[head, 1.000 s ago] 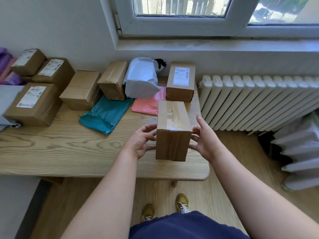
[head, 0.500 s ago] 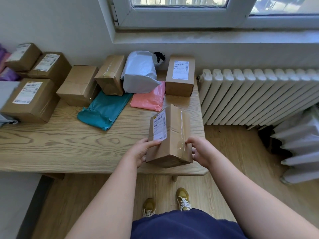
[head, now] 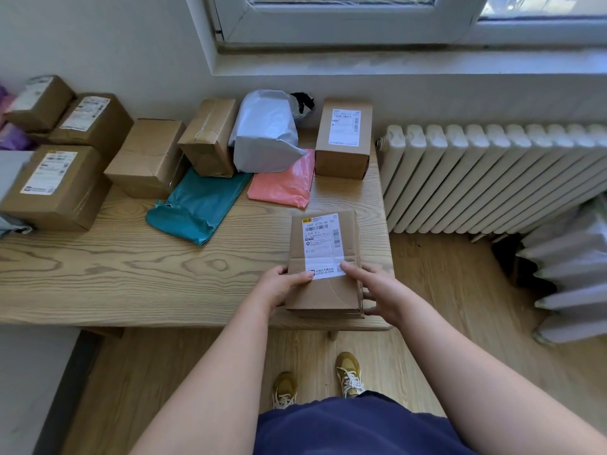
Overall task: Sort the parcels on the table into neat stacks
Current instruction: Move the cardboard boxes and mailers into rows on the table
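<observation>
1. Shoes (head: 349,372), tan with white laces, stood on the wood floor (head: 437,290) just below the table's (head: 131,274) near edge.
2. The left hand (head: 279,285) gripped the parcel's (head: 323,254) near left corner. Its thumb lay on top by the label's lower strip, and its fingers were hidden beneath.
3. The right hand (head: 377,290) grasped the near right corner. Its forefinger lay along the top, touching the label, and the other fingers curled against the side.
4. The parcel, a brown carton, lay label up over the table's near right corner, its long side pointing away. Whether it rested on the wood or hung just above it could not be told.
5. A pink bag (head: 285,185) lay flat just beyond the parcel. A teal bag (head: 200,205) lay flat to the left, apart from both.
6. A grey bag (head: 266,136) bulged behind them, overlapping the pink bag's far edge. A taped box (head: 207,139) stood on the teal bag's far end, touching the grey bag.
7. A labelled box (head: 343,139) sat beside the pink bag at the far right, near the wall.
8. A plain box (head: 147,156) sat left of the taped box. More labelled boxes (head: 56,188) were clustered farther left.
9. A radiator (head: 476,172) ran right of the table, below the window (head: 345,18).
</observation>
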The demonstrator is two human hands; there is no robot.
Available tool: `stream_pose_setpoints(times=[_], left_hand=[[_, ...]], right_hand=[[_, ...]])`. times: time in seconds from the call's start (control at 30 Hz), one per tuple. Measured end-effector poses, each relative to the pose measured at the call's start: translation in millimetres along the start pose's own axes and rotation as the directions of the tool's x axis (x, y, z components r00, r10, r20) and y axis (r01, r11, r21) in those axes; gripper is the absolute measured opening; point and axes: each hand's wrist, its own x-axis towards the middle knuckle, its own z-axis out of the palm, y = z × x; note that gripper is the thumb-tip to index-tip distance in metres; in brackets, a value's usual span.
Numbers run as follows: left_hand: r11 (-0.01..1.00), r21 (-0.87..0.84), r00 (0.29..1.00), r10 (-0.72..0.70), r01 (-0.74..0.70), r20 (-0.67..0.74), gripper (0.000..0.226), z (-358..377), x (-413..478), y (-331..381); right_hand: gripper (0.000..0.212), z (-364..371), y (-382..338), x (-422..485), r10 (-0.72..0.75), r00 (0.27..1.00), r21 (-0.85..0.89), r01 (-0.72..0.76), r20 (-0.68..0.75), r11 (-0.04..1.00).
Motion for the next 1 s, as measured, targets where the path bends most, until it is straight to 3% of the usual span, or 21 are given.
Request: stream_pose_setpoints(times=[0.13,0.3,0.43,0.57,0.7,0.83,1.0], left_hand=[[1.0,-0.021,1.0,0.004,-0.003,0.016,0.044,1.4,-0.3,6.8],[0.996,-0.086,0.997,-0.006,0.013,0.079,0.048,6.2,4.7,21.6],[0.998,0.006,0.97,-0.056,0.057,0.238,0.08,29.8,14.9,30.3],[0.988,0.148,0.939,-0.097,0.05,0.331,0.068,78.0,17.1,37.7],[0.98,0.199,0.934,-0.098,0.03,0.343,0.081,150.1,5.3,42.7],[0.968,0.25,0.919,-0.066,-0.036,0.389,0.036,244.5,-11.6,44.9],[0.959,0.279,0.889,-0.085,-0.05,0.45,0.027,377.9,-32.8,30.6]], right_hand=[[0.05,0.2,-4.0,-4.2,-0.018,1.0,0.035,0.017,0.012,0.999],[0.041,-8.3,-2.7,-14.2,-0.056,0.998,0.244,0.063,-0.034,0.968],[0.041,-23.4,8.4,-30.3,-0.064,0.99,0.375,0.107,-0.126,0.921],[0.031,-54.1,31.8,-56.8,-0.035,0.969,0.511,0.16,-0.246,0.845],[0.032,-102.4,58.2,-84.1,-0.058,0.943,0.596,0.254,-0.327,0.762],[0.034,-170.1,76.7,-110.2,-0.037,0.925,0.607,0.278,-0.377,0.745],[0.037,-285.3,114.2,-157.5,-0.04,0.901,0.564,0.304,-0.431,0.768]])
